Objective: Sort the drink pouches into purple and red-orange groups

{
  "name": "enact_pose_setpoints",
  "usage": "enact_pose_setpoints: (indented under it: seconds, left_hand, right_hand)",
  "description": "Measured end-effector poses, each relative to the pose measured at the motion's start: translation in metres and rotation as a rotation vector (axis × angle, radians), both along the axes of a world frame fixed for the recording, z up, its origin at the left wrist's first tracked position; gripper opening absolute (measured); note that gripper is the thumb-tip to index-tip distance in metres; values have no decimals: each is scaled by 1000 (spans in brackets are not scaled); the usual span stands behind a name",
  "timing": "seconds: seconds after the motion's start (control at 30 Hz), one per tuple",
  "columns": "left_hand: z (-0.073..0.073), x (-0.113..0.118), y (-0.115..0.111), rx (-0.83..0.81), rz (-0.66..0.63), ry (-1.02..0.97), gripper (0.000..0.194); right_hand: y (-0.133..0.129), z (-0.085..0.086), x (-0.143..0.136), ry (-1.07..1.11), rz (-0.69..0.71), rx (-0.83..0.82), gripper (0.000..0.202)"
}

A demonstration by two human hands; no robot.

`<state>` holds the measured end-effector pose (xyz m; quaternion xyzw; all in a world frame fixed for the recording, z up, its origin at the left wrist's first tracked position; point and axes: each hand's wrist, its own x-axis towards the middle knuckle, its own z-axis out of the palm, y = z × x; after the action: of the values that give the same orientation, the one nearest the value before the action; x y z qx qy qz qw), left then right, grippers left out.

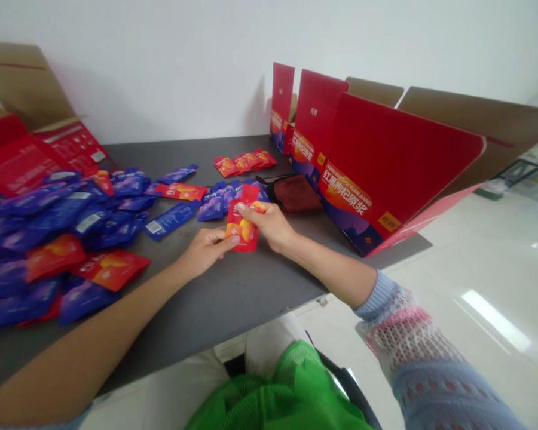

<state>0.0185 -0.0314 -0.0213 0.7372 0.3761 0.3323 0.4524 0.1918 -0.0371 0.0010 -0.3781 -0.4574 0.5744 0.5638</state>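
Observation:
Both hands hold one red pouch [243,226] with orange fruit printed on it, above the grey table. My left hand [208,248] pinches its lower left edge between thumb and fingers. Gripping its upper right part is my right hand [269,224]. Just behind the hands lies a row of blue-purple pouches [219,200], partly hidden by the held pouch. Farther back rests a fanned group of red pouches [245,162]. A single red pouch [182,192] and a blue pouch [172,220] lie left of the hands.
A large heap of blue pouches [89,222] with some red ones covers the left of the grey table [251,286], before an open red carton [22,155]. Open red cartons [385,155] stand along the right. A dark reddish-brown pouch-like item [297,194] lies beside them.

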Motion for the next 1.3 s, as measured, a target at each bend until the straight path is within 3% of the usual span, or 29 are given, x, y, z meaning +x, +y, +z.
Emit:
enact_pose_setpoints:
  seconds: [0.13, 0.3, 0.53, 0.77, 0.9, 1.03, 1.17, 1.3]
  left_hand:
    - [-3, -2, 0, 24, -17, 16, 43]
    - [-9, -6, 4, 66, -47, 92, 47]
    - [-8, -7, 4, -25, -45, 80, 43]
    - [-11, -8, 9, -186, 77, 13, 41]
    - [-15, -6, 8, -222, 213, -108, 39]
    - [-13, -1, 4, -253, 274, -207, 37]
    - [-10, 2, 3, -228, 344, -364, 38]
    - [-12, 2, 4, -166, 394, -485, 36]
  right_hand:
    - [4, 2, 3, 40, 38, -45, 46]
    - [8, 9, 14, -169, 153, -77, 44]
    - [11, 2, 13, -252, 18, -12, 54]
    - [15, 2, 8, -148, -145, -133, 60]
    - [13, 6, 6, -92, -78, -143, 57]
    - [3, -9, -4, -288, -156, 48, 28]
    - [-11, -23, -16, -609, -146, 132, 29]
    - [-21, -18, -19, -768, -105, 170, 33]
